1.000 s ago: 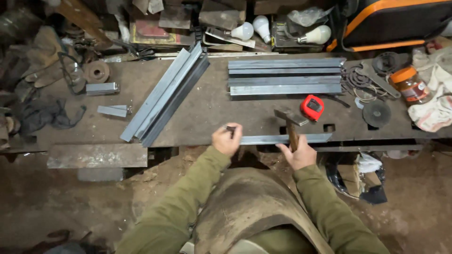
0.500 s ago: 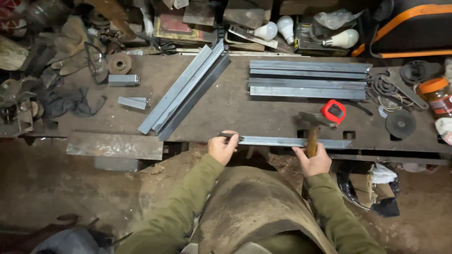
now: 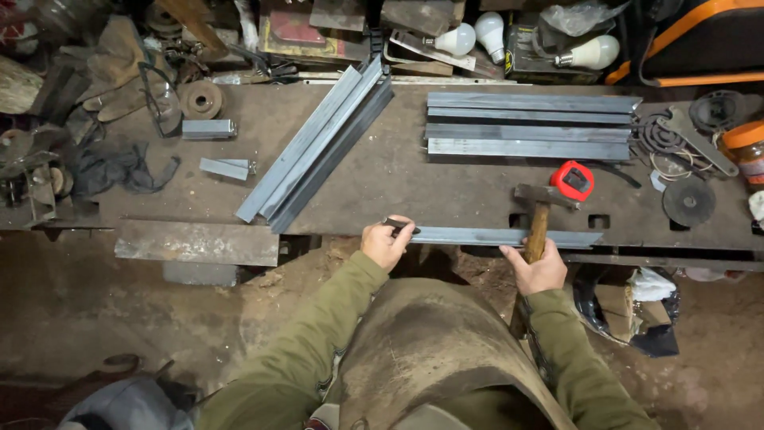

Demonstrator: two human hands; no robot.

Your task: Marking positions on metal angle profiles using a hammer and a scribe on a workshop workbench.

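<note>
Head view, looking straight down: a person in olive-green sleeves stands at the near edge of a dark steel bench [image 3: 446, 179]. The left hand [image 3: 385, 243] is closed around a small dark punch-like tool [image 3: 398, 225], pinning it against the left end of a long grey steel bar [image 3: 501, 236] that lies along the near edge of the bench. The right hand [image 3: 539, 269] is wrapped tight around the wooden handle of a hammer [image 3: 541, 213] — its steel head sits above the bar, near the bar's right part, and whether the head touches the bench cannot be told.

Just beyond the hammer head lies a red tape measure [image 3: 573, 180]. Farther back, a stack of flat steel bars [image 3: 529, 126] lies parallel to the bench edge, and to its left a bundle of angle bars [image 3: 318, 151] runs diagonally across the bench. Two short cut-off pieces [image 3: 215, 147] lie at the left, well apart from the hands. A rusty steel plate [image 3: 195, 241] juts from the bench's near left edge. At the right lies a dark grinding disc [image 3: 688, 201], and along the far edge — among clutter — three white light bulbs [image 3: 489, 33].
</note>
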